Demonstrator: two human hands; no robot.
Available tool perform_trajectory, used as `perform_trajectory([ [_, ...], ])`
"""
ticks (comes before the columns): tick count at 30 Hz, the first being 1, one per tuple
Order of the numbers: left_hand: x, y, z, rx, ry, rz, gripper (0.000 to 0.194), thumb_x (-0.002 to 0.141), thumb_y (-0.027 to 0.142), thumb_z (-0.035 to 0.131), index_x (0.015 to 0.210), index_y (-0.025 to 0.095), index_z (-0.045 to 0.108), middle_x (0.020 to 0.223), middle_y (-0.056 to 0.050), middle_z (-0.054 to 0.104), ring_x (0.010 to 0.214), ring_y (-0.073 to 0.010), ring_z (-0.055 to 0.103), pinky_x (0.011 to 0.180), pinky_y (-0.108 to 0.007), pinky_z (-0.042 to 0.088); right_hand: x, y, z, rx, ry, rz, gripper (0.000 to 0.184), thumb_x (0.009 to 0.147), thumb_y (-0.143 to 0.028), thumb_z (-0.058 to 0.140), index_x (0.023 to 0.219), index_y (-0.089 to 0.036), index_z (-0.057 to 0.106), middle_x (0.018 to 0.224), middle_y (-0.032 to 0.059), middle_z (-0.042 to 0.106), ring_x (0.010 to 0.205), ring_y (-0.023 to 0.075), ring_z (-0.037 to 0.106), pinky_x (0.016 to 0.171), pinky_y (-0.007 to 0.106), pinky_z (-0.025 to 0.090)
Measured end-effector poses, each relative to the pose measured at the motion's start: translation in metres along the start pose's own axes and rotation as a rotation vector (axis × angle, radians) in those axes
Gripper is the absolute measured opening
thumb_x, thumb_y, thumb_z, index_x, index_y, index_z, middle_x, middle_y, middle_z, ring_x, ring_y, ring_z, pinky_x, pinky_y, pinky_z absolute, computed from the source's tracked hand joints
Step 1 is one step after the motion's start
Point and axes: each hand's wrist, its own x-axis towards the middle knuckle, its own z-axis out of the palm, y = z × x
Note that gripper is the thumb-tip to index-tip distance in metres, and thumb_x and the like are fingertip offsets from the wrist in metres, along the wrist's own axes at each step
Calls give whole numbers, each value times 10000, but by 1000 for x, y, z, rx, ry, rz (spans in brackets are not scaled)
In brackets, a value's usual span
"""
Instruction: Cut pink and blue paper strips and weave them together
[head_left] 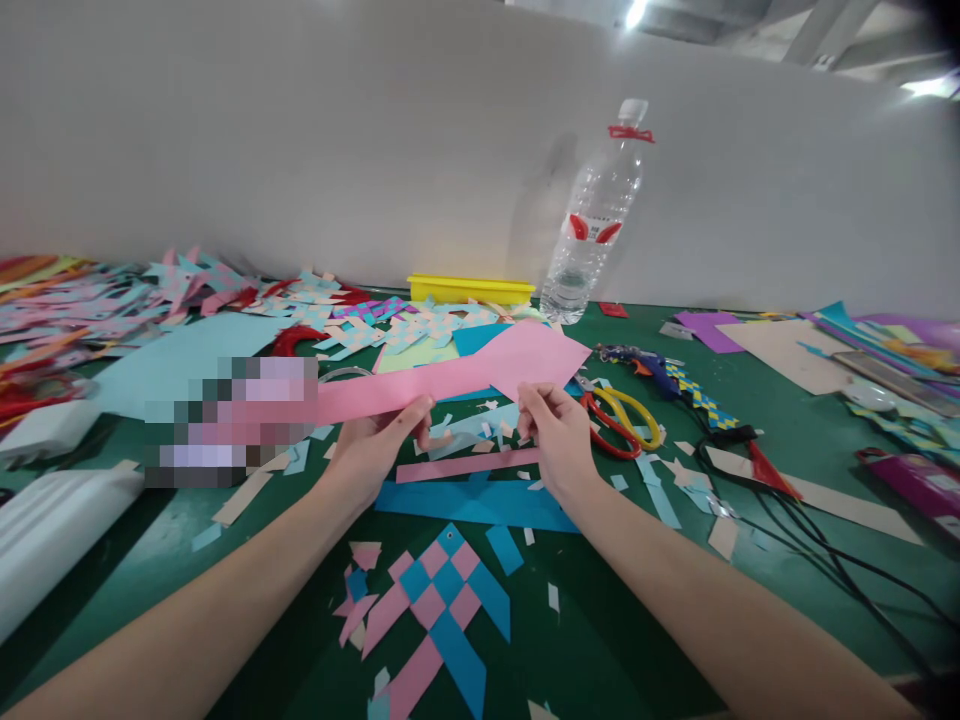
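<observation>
A length of pink paper (442,378), narrow on the left and widening to a pointed end on the right, is held up above the table. My left hand (371,445) pinches its lower edge between thumb and fingers. At the wide part, my right hand (555,430) grips the lower edge the same way. Beneath my hands lie a thin pink paper strip (465,466) and a wider blue paper strip (476,506). Closer to me is a woven pink and blue paper fish (442,590), with a small woven piece (356,590) to its left.
Scissors (626,425) with red and yellow handles lie beside my right hand, near a blue glue gun (660,375) with cords. A plastic bottle (589,225) and a yellow tray (472,291) stand by the wall. Woven paper pieces (412,330) and scraps cover the green table (300,620).
</observation>
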Motion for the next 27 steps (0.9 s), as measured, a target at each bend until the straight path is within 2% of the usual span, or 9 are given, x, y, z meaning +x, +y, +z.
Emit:
perform_trajectory([
  [2,-1,2,1,43,-28,-1,291,841,399,601,636,193,615,541,23,564,565,-130,557,742,-268,498,-2,0,2,5,-70,5,265,741,-426,704,768,-183,601,513,-68,522,394,54,457,439,199,399],
  [5,-5,5,4,129,-112,-6,320,847,428,581,639,190,634,563,5,598,583,-143,581,663,-252,498,-9,-1,5,-44,-259,44,302,698,-398,746,878,-184,630,601,-47,591,436,74,524,470,213,459],
  [7,-7,6,5,172,-190,1,321,831,444,595,646,188,649,592,-4,626,597,-150,597,621,-244,497,-14,-2,7,-111,-372,51,274,700,-388,744,841,-171,654,568,-41,580,464,90,539,483,219,481],
  [9,-8,5,6,180,-248,-7,307,816,451,614,666,187,660,596,-4,634,600,-154,607,599,-239,499,-17,-4,7,-182,-419,23,243,735,-393,713,789,-160,673,566,-24,586,471,93,534,475,219,480],
  [14,-7,3,8,44,-220,-34,242,801,406,659,744,172,662,654,-2,647,569,-137,598,577,-238,497,-18,-5,5,-268,-378,3,273,763,-427,682,768,-154,693,528,-17,580,455,100,520,472,224,475],
  [18,-5,2,7,-36,-156,2,270,814,365,662,648,154,634,586,2,602,525,-112,551,577,-232,472,-17,-4,4,-310,-319,10,317,752,-462,679,686,-152,677,476,-15,562,443,109,521,474,230,474],
  [22,-3,1,6,-73,-113,-36,298,813,347,665,593,151,620,537,3,567,522,-106,527,580,-231,455,-17,-3,5,-301,-320,-2,336,758,-462,671,607,-163,641,466,-11,547,455,116,525,485,238,474],
  [27,1,3,5,-163,48,-58,279,756,317,711,563,150,598,520,15,529,481,-84,469,516,-216,417,-16,-4,5,-235,-264,28,337,743,-457,685,582,-166,634,468,-8,546,450,122,528,484,252,485],
])
